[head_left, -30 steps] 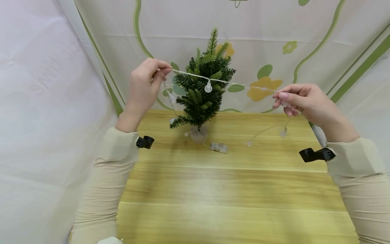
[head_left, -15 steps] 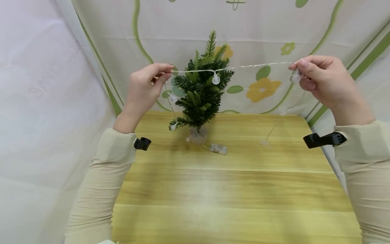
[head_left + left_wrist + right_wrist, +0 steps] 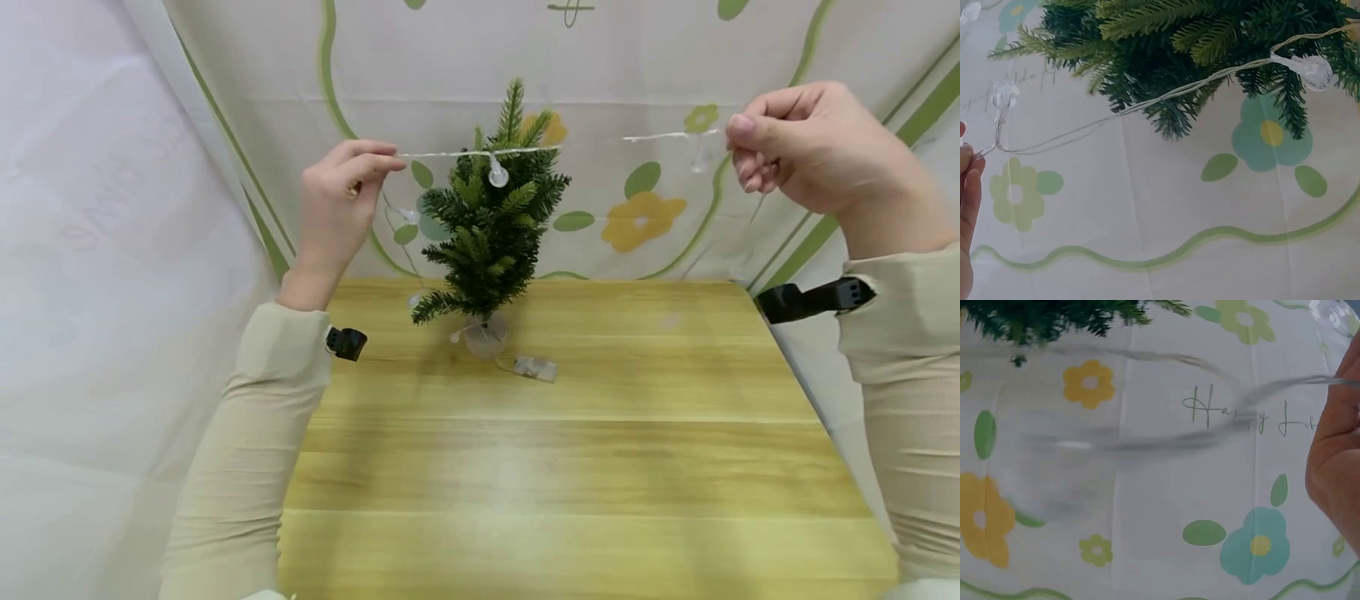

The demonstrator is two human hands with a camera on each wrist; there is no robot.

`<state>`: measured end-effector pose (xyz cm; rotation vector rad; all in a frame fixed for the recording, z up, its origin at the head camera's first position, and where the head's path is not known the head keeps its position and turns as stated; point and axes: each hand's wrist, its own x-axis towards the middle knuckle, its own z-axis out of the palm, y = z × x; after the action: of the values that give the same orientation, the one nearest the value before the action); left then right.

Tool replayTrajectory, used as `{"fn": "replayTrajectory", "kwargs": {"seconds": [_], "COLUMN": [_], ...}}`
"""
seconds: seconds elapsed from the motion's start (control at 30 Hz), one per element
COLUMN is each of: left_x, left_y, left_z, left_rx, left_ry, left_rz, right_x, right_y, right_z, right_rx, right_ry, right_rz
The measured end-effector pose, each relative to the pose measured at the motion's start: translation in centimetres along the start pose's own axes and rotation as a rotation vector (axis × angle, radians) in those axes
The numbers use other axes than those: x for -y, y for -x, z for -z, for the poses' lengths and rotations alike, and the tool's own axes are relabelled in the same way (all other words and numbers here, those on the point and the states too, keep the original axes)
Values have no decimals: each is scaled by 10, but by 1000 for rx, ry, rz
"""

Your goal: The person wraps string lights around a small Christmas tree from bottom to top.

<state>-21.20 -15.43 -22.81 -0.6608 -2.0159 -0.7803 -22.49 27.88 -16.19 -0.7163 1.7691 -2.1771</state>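
A strand of clear string lights (image 3: 442,154) stretches nearly level across the upper part of a small green Christmas tree (image 3: 491,229). One round bulb (image 3: 498,173) hangs from it against the branches. My left hand (image 3: 337,200) pinches the wire left of the tree, and more wire with bulbs droops below it to the low branches. Well right of the tree, my raised right hand (image 3: 821,154) pinches the strand between thumb and fingers. The left wrist view has a twisted double wire (image 3: 1172,94) passing the branches. In the right wrist view the wire (image 3: 1166,444) is blurred.
The tree's round clear base (image 3: 486,335) stands at the back of the wooden table (image 3: 510,467). Beside it lies a small clear battery box (image 3: 536,369). Behind rises a white curtain (image 3: 600,75) printed with flowers; more white cloth hangs at both sides.
My right hand has moved up and to the right, lifting its end of the strand and the trailing bulbs. My left hand has shifted slightly left, still pinching the wire.
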Motion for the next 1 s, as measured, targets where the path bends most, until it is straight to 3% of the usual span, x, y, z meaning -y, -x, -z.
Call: {"fn": "replayTrajectory", "kwargs": {"seconds": [0.17, 0.27, 0.47, 0.7, 0.83, 0.93, 1.0], "left_x": [10, 15, 21, 27, 29, 31, 31], "left_y": [1, 5, 11, 8, 6, 3, 1], "left_z": [0, -1, -3, -7, -10, -13, -15], "left_rx": [-45, -21, 33, 65, 81, 109, 121], "left_ry": [3, 9, 29, 68, 143, 247, 313], "left_rz": [111, 167, 271, 433, 573, 710, 803], "right_x": [7, 11, 18, 28, 33, 34, 34], "right_y": [-6, -8, -16, -28, -37, -44, -48], "right_z": [8, 9, 4, 3, -3, -13, -20], "right_rx": [160, 161, 111, -35, -136, -153, -150], "right_ry": [-255, -370, -550, -783, -789, -703, -703], "right_rz": [126, 148, 191, 233, 212, 186, 160]}}
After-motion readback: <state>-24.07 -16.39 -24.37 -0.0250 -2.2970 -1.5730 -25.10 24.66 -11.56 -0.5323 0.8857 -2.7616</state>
